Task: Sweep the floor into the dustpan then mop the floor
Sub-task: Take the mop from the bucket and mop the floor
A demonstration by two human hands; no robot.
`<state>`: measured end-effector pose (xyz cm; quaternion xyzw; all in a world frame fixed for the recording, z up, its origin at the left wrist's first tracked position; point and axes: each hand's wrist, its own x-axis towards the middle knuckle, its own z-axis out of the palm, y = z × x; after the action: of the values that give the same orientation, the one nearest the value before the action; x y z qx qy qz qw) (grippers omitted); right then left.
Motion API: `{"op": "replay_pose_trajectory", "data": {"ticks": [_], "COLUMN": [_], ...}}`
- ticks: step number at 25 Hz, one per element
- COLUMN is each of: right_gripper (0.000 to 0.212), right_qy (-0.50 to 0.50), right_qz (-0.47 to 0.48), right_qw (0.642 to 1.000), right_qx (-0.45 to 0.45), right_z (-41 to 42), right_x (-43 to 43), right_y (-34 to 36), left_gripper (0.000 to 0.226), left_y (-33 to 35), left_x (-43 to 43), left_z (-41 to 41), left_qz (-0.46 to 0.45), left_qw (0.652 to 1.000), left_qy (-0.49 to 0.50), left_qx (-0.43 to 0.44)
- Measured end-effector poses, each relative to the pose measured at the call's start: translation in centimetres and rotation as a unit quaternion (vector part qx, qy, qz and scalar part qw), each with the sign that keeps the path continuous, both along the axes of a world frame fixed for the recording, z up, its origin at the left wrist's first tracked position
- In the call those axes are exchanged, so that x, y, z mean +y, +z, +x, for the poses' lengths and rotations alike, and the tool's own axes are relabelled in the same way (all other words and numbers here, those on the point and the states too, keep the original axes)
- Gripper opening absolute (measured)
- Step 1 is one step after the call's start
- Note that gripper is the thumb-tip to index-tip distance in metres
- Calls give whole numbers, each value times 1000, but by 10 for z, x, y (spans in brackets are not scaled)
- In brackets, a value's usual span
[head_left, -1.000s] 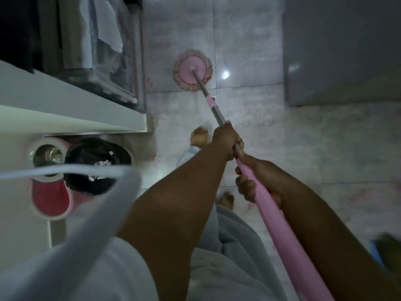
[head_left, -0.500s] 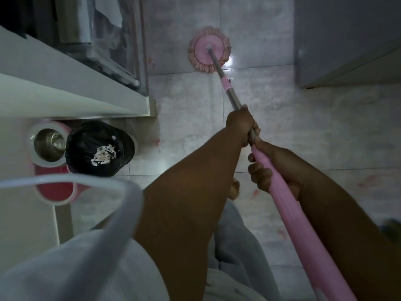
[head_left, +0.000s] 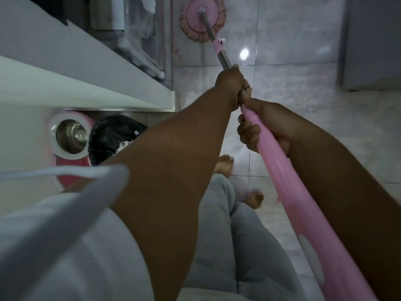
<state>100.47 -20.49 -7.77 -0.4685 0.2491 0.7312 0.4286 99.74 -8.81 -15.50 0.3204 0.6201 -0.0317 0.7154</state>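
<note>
Pale marbled tiles cover the floor (head_left: 303, 101), and a white tabletop (head_left: 65, 68) edge runs along the left. One pink mop (head_left: 303, 203) slants from lower right to the top of the view, its round fringed mop head (head_left: 202, 18) lying on the tiles far ahead. Both arms reach forward along the pole. The left hand (head_left: 231, 85) is wrapped tight round the metal section, farther out. The right hand (head_left: 273, 122) clamps the pink grip just behind it, fingers curled underneath, the two hands nearly touching. Under the tabletop sit one pink bucket (head_left: 85, 118) with a steel spinner basket (head_left: 71, 135) and one black bin bag (head_left: 112, 135). Two bare feet (head_left: 224, 165) stand on the tiles
</note>
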Motion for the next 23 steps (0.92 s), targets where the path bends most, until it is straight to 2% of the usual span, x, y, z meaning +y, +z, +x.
{"op": "replay_pose_trajectory", "data": {"ticks": [5, 11, 16, 23], "right_gripper": [46, 46, 45, 48], "right_qy": [16, 22, 27, -13], "right_qz": [-3, -4, 4, -8], "right_qw": [1000, 1000, 1000, 1000], "right_qx": [-7, 2, -1, 3], "right_z": [-31, -85, -146, -252], "right_x": [10, -34, -109, -274], "right_y": [2, 7, 11, 30], "left_gripper": [33, 37, 40, 44], "left_y": [-3, -2, 0, 9], "left_x": [9, -34, -108, -271], "left_z": [-32, -89, -150, -245], "left_qz": [-2, -1, 11, -19], "left_qw": [1000, 1000, 999, 994], "left_qy": [17, 1, -20, -94], "left_qx": [4, 15, 25, 57]}}
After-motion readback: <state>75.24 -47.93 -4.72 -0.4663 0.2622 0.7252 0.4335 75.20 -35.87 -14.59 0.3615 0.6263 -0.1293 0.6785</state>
